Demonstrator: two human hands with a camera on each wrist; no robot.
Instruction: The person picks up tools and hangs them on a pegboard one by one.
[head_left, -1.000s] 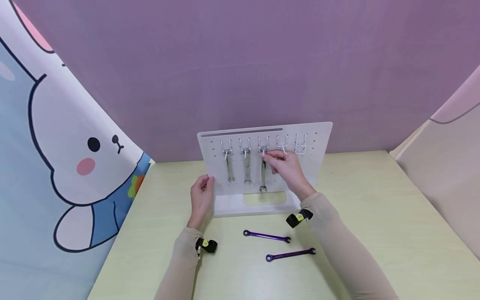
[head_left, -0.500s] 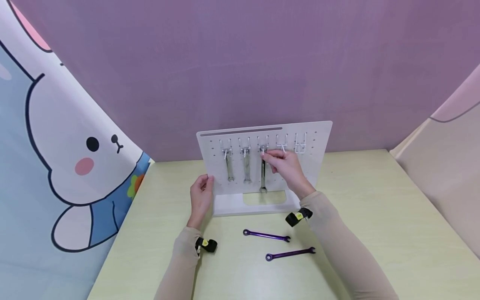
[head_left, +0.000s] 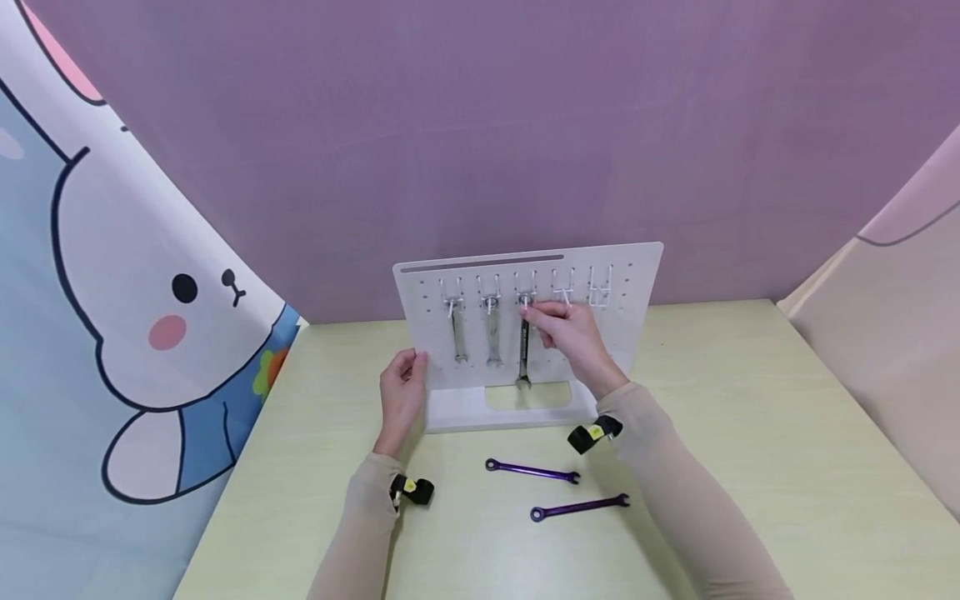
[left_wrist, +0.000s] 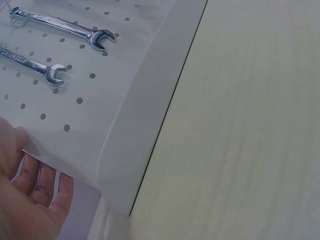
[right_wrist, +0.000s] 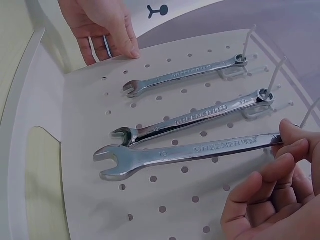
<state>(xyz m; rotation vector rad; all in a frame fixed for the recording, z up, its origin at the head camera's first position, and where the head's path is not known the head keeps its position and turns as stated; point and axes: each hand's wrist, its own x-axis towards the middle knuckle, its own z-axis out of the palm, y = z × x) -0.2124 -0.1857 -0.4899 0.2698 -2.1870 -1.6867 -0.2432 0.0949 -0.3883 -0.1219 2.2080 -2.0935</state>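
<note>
Upright on the table stands a white pegboard (head_left: 628, 312) with metal hooks along its upper part. My left hand (head_left: 402, 393) grips its left edge, thumb on the front face and fingers behind, as the left wrist view shows. My right hand (head_left: 576, 340) pinches a silver combination wrench (right_wrist: 195, 151) between thumb and finger near its upper end, at the third hook from the left. This wrench hangs open end down, and the fingertips hide part of its upper end. Two other silver wrenches, one on the left (head_left: 460, 337) and one beside it (head_left: 492, 337), hang by their ring ends.
Two purple wrenches, a nearer one (head_left: 580, 507) and a farther one (head_left: 532, 472), lie on the pale wooden table (head_left: 750, 417) in front of the board. Two bare hooks, including the rightmost hook (head_left: 601, 293), stand right of the held wrench. A purple curtain (head_left: 480, 125) hangs behind.
The lower end of the held wrench has swung slightly left and down. My right hand stays at its upper end, and my left hand keeps its hold on the board's edge.
</note>
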